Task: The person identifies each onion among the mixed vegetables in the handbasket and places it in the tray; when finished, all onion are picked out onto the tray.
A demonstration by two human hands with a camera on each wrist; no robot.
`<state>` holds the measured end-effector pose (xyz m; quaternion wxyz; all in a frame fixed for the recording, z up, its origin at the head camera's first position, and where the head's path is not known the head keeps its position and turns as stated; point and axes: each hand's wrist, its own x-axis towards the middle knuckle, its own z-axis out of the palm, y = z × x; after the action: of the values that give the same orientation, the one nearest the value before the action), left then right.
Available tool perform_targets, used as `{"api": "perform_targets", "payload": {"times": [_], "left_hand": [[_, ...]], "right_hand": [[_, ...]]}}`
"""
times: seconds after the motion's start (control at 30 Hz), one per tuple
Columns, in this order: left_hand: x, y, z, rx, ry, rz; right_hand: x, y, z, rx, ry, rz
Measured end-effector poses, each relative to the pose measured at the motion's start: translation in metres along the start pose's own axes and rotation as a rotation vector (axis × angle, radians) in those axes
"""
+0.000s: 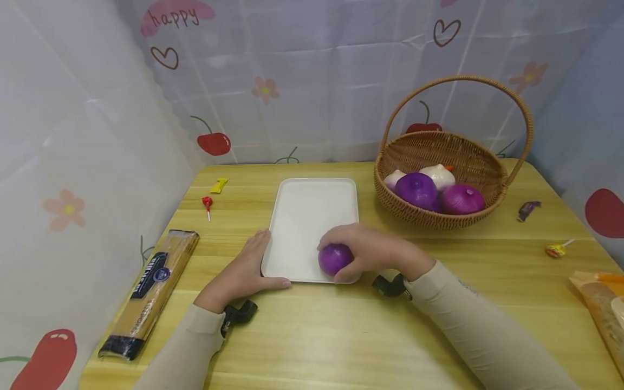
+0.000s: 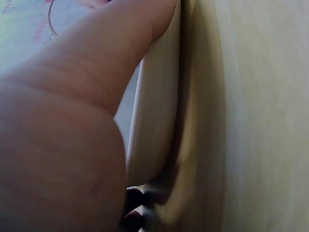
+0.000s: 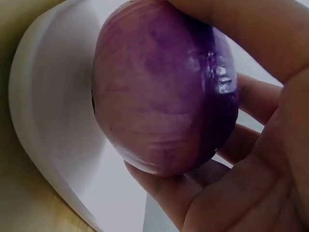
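My right hand (image 1: 363, 246) grips a purple onion (image 1: 335, 260) over the near right corner of a white rectangular tray (image 1: 312, 211). In the right wrist view the fingers and thumb curl round the onion (image 3: 159, 92), with the tray's rounded corner (image 3: 29, 96) behind it. Whether the onion touches the tray I cannot tell. My left hand (image 1: 246, 268) rests at the tray's near left corner, its fingers along the left edge and its thumb stretched by the front edge. In the left wrist view the hand (image 2: 87, 82) lies against the tray's side wall (image 2: 154, 106).
A wicker basket (image 1: 439, 216) with a tall handle holds purple and white onions at the back right. A spaghetti pack (image 1: 151, 292) lies at the left. Small candies (image 1: 219, 186), a red lollipop (image 1: 207, 201), a yellow lollipop (image 1: 556, 250) and an orange-edged bag (image 1: 602, 309) lie around.
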<state>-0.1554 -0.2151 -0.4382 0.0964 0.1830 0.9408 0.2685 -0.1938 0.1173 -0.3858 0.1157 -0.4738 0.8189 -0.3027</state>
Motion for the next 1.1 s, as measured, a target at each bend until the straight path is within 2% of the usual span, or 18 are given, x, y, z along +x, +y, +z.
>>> {"api": "perform_targets", "payload": {"times": [1.1], "left_hand": [[0.0,0.0006,-0.0009,-0.002,-0.007,-0.005]], "right_hand": [[0.0003,0.003,0.0005,-0.009,0.003,-0.026]]}}
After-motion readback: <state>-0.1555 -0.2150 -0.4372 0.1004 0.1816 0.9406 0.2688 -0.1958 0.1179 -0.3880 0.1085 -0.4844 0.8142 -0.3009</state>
